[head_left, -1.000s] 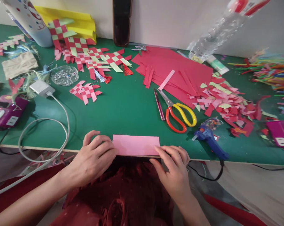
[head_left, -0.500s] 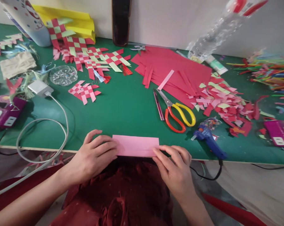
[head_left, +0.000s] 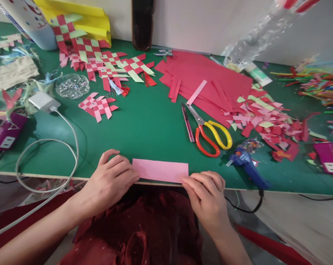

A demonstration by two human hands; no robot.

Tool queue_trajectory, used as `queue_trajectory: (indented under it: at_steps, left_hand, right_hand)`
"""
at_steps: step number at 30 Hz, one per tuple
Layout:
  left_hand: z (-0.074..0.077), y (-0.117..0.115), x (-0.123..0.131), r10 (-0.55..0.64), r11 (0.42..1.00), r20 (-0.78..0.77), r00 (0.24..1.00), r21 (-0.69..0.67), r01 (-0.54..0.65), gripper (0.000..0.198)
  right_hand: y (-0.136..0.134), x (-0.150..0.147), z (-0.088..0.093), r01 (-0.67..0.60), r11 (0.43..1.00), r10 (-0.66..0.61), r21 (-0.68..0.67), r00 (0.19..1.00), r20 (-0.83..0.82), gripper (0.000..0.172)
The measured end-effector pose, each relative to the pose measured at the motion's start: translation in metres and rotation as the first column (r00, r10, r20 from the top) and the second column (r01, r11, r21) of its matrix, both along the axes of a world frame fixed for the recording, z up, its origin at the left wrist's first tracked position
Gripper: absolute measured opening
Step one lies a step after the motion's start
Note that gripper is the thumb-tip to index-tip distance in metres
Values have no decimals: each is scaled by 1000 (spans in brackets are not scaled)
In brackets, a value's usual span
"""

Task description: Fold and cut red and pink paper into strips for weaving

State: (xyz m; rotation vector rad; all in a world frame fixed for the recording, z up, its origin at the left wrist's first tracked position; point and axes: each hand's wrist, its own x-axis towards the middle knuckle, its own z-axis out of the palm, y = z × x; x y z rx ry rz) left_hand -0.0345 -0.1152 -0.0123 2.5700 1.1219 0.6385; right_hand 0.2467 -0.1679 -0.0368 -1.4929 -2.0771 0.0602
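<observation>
A rectangular pink paper strip (head_left: pixel 161 170) lies along the front edge of the green table, its long side parallel to that edge. On its left end are the fingers of my left hand (head_left: pixel 112 178), bent and close together, with the thumb hidden below. My right hand (head_left: pixel 207 193) pinches the lower right corner between thumb and fingers. Beyond the strip lie scissors (head_left: pixel 209 136) with one red and one yellow handle, beside a slim pink cutter (head_left: pixel 187 124).
Red paper sheets (head_left: pixel 202 73) and a heap of paper scraps (head_left: pixel 273 121) lie behind and to the right. A blue glue gun (head_left: pixel 247 165) rests near the right front. Woven paper fish (head_left: pixel 98 106) and a white charger (head_left: pixel 44 101) with its looped cable occupy the left.
My right fingertips have slid slightly right, out to the strip's lower corner. My left hand keeps its place on the left end. The view has shifted a little.
</observation>
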Motion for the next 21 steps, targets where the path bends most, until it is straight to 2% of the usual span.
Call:
queue_trajectory:
  at_steps: [6,21]
  left_hand:
    - [-1,3,3,46,999,-35,998,-1,-46,16]
    - [8,16,10,72,996,-230,970,-43,-84,30]
  right_hand:
    - [4,-5,3,57,995,-50,-77,994,97,19]
    - [12,-10,8,137,983,-122,-119,985,121,16]
